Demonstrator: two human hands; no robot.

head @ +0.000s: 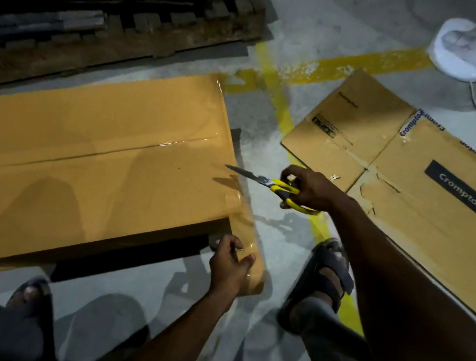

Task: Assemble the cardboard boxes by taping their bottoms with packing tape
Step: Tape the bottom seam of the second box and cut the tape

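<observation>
The cardboard box (91, 162) is lying bottom-up on the floor (302, 33), and a strip of packing tape (246, 229) is being held stretched off its right edge by the left hand (228, 265), which is pinching it just beside the near corner, probably so that the strip is tight for cutting. The scissors (262, 179) are being gripped by the right hand (307, 189), both hands well apart, with the blades being pointed at that same edge above the strip. Open floor is being left between this edge and the flattened carton (418, 185), though a sandalled foot (321, 276) is standing near the tape.
</observation>
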